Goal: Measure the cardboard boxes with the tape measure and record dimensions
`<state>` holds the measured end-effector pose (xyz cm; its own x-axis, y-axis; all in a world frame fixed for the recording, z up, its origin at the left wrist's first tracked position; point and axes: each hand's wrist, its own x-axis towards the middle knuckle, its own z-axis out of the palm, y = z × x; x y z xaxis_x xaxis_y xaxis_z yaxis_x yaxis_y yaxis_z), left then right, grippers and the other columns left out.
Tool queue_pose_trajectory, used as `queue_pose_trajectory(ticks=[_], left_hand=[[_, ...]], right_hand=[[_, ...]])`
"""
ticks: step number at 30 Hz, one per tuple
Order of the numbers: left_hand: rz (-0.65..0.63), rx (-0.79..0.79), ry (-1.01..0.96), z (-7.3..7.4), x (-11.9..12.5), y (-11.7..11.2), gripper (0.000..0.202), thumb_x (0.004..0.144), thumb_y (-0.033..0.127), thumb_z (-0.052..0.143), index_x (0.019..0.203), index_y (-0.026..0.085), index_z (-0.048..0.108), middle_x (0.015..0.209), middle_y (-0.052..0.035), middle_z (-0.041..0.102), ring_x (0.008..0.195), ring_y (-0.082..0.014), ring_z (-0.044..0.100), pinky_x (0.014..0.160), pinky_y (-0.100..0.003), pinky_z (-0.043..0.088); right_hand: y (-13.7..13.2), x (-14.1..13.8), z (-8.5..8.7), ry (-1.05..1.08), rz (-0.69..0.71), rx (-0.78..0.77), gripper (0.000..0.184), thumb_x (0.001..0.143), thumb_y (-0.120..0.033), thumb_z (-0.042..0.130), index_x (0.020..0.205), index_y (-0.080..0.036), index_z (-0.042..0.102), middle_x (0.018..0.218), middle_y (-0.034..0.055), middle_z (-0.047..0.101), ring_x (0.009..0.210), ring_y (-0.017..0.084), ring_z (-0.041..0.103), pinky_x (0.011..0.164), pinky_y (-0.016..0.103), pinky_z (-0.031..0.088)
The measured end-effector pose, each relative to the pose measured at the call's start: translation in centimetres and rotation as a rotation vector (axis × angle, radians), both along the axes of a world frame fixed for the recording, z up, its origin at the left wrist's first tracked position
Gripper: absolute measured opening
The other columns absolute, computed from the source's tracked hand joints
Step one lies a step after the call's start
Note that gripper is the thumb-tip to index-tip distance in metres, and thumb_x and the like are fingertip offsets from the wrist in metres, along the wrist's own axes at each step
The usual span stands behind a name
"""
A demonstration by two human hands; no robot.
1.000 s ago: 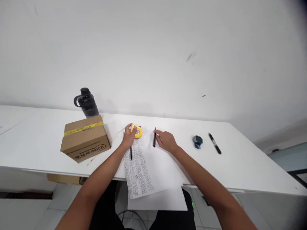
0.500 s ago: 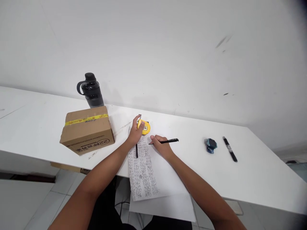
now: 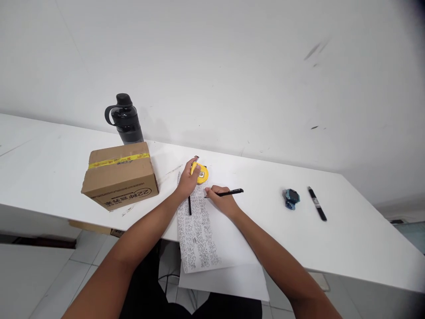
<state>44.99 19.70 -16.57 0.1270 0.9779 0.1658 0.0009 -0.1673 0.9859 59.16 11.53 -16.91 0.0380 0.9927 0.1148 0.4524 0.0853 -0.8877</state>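
Box [image 3: 119, 177] left of paper [image 3: 230, 246]

The left hand [image 3: 188, 181] was closed on the tape measure [image 3: 202, 176], its thumb [image 3: 197, 171] over the near face. The right hand [image 3: 223, 200] was curled in a writing grip, right of the tape measure and nearer the body. The bare left forearm [image 3: 149, 231] and right forearm [image 3: 265, 241] slanted inward toward the tape measure.

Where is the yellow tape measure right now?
In the head view, the yellow tape measure is just left of centre, in the left hand, by the far end of the densely written sheet.
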Motion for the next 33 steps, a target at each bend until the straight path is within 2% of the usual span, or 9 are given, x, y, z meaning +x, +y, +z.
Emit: queue_pose_trajectory(ticks=[6, 12, 17, 24, 29, 33], left_hand=[[-0.001, 0.004, 0.016, 0.00, -0.01, -0.03, 0.045, 0.091, 0.044, 0.052, 0.133, 0.028, 0.053, 0.123, -0.0070, 0.062, 0.101, -0.0219, 0.060, 0.093, -0.036, 0.048], [0.004, 0.017, -0.007, -0.08, 0.17, 0.14, 0.042, 0.091, 0.041, 0.052, 0.131, 0.028, 0.053, 0.132, -0.0045, 0.058, 0.106, -0.0208, 0.059, 0.094, -0.034, 0.046], [-0.007, 0.017, -0.010, 0.01, 0.12, 0.03, 0.044, 0.091, 0.042, 0.053, 0.132, 0.028, 0.052, 0.129, -0.0050, 0.059, 0.103, -0.0206, 0.059, 0.092, -0.033, 0.047], [-0.016, 0.022, -0.016, -0.09, 0.11, 0.07, 0.044, 0.091, 0.042, 0.052, 0.133, 0.029, 0.052, 0.133, -0.0050, 0.057, 0.111, -0.0227, 0.057, 0.099, -0.036, 0.044], [-0.019, 0.029, -0.015, -0.11, 0.17, 0.11, 0.044, 0.091, 0.041, 0.052, 0.133, 0.029, 0.052, 0.137, -0.0043, 0.055, 0.115, -0.0236, 0.056, 0.100, -0.037, 0.044], [-0.029, 0.042, 0.002, -0.04, 0.16, 0.09, 0.045, 0.092, 0.041, 0.051, 0.135, 0.028, 0.050, 0.141, -0.0040, 0.052, 0.122, -0.0225, 0.053, 0.105, -0.036, 0.041]], right_hand=[[-0.18, 0.01, 0.08, 0.006, 0.001, 0.007, 0.044, 0.082, -0.048, 0.055, 0.050, -0.022, 0.042, 0.056, 0.0007, 0.061, 0.054, 0.015, 0.051, 0.053, 0.027, 0.035], [-0.09, 0.13, -0.10, 0.036, -0.068, 0.031, 0.042, 0.082, -0.048, 0.054, 0.051, -0.022, 0.043, 0.054, 0.0002, 0.058, 0.056, 0.016, 0.051, 0.055, 0.028, 0.035], [-0.05, 0.16, -0.06, 0.011, -0.010, 0.005, 0.043, 0.081, -0.048, 0.054, 0.050, -0.022, 0.043, 0.054, 0.0002, 0.058, 0.053, 0.014, 0.048, 0.053, 0.027, 0.033], [-0.10, 0.20, 0.06, 0.021, -0.047, 0.008, 0.043, 0.081, -0.047, 0.054, 0.049, -0.022, 0.041, 0.052, -0.0010, 0.053, 0.053, 0.014, 0.044, 0.053, 0.027, 0.032], [-0.24, 0.24, 0.15, 0.015, -0.072, 0.026, 0.040, 0.082, -0.047, 0.053, 0.052, -0.021, 0.048, 0.054, -0.0003, 0.054, 0.056, 0.014, 0.046, 0.056, 0.027, 0.035], [-0.24, 0.17, 0.04, 0.017, -0.096, 0.034, 0.040, 0.081, -0.046, 0.053, 0.051, -0.021, 0.044, 0.052, -0.0018, 0.048, 0.054, 0.013, 0.042, 0.054, 0.027, 0.032]])
